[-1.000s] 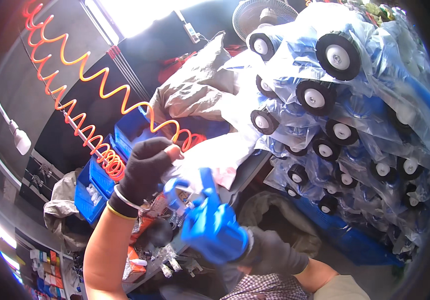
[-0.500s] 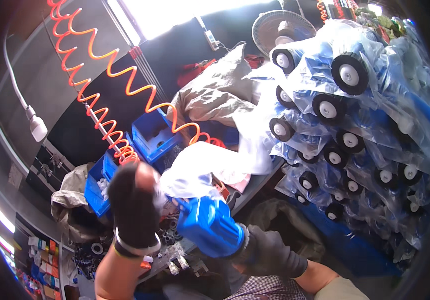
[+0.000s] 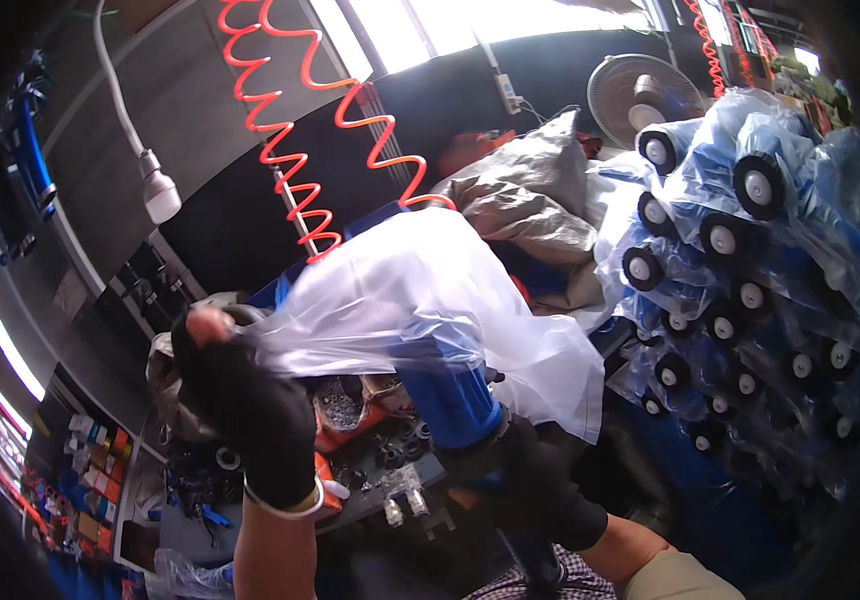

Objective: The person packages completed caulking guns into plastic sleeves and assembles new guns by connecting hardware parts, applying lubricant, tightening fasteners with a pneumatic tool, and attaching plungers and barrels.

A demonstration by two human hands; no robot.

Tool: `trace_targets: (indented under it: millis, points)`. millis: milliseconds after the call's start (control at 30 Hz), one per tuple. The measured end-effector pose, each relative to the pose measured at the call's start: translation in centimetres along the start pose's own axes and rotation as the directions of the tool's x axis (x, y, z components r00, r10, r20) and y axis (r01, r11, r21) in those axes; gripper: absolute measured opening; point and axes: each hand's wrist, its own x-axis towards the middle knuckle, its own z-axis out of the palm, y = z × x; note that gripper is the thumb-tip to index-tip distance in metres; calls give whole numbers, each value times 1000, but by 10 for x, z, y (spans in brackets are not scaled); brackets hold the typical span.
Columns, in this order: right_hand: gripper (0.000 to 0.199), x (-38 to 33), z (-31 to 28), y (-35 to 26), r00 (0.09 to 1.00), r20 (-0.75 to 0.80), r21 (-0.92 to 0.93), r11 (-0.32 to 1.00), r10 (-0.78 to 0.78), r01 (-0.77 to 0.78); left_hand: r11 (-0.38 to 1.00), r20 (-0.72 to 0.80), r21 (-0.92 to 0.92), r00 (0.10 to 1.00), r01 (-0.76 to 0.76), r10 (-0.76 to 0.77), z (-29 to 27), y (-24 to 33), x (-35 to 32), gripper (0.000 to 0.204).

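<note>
My left hand (image 3: 245,385), in a black glove with a bare fingertip, pinches the edge of a thin whitish plastic bag (image 3: 420,270) and stretches it out to the left. My right hand (image 3: 550,485), also black-gloved, is closed round the dark lower end of a blue plastic part (image 3: 450,400). That part stands tilted, and the bag covers its upper end, so the blue shows through the film. Just what the right fingers grip is hidden in shadow.
Bagged blue goods with black-and-white wheels (image 3: 722,238) are stacked high on the right. Orange coiled hoses (image 3: 390,135) and a white lamp (image 3: 161,195) hang overhead. Small metal parts (image 3: 405,440) lie on the bench. A grey sack (image 3: 530,190) and a fan (image 3: 640,95) are behind.
The bag is now spread and drawn over the top of the blue part; before, it was bunched behind it. My left hand has moved left and the view has shifted.
</note>
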Motion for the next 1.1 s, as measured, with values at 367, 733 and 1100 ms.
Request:
trace_targets:
  millis: [367, 733, 1100]
  points:
    - [43, -3, 35, -16, 991, -39, 333, 934, -125, 131, 199, 235, -968, 829, 153, 507, -84, 44, -63, 17]
    - [34, 51, 97, -46, 901, -28, 403, 820, -433, 407, -766, 972, -85, 220, 638, 76, -88, 8, -123, 64]
    - [28, 111, 192, -46, 828, -162, -89, 843, -537, 530, -581, 965, -180, 30, 793, -259, -138, -65, -213, 49]
